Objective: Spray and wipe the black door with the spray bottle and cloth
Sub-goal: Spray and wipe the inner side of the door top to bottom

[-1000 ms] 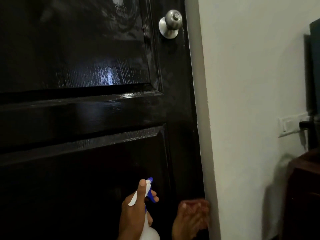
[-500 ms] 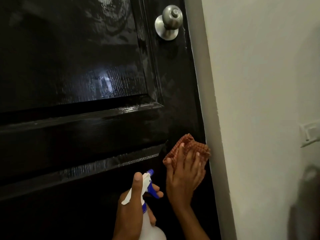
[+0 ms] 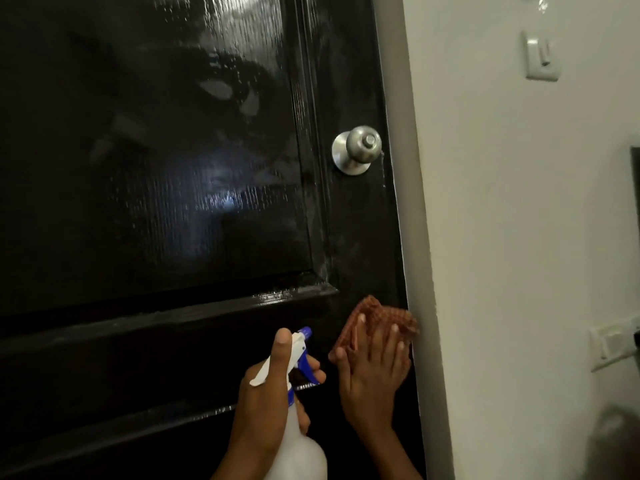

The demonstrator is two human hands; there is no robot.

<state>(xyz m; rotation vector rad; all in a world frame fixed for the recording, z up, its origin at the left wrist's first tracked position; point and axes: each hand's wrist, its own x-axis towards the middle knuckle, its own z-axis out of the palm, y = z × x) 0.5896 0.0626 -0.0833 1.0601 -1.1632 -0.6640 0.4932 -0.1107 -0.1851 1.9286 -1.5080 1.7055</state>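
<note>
The glossy black door (image 3: 180, 168) fills the left and centre of the view, with streaky wet marks on its upper panel. My left hand (image 3: 266, 400) grips the neck of a white spray bottle (image 3: 298, 452) with a blue trigger, its nozzle pointing at the door. My right hand (image 3: 372, 379) presses a reddish-brown checked cloth (image 3: 377, 315) flat against the door's right stile, fingers straight, close to the door's edge and below the knob.
A round metal door knob (image 3: 358, 148) sticks out above the cloth. A pale wall (image 3: 519, 237) runs along the door's right edge, with a light switch (image 3: 541, 57) high up and a socket plate (image 3: 613, 344) lower right.
My right hand has slid the cloth up the door's right stile from near the bottom. The view has tilted upward, so the knob sits lower in frame. The left hand keeps holding the bottle.
</note>
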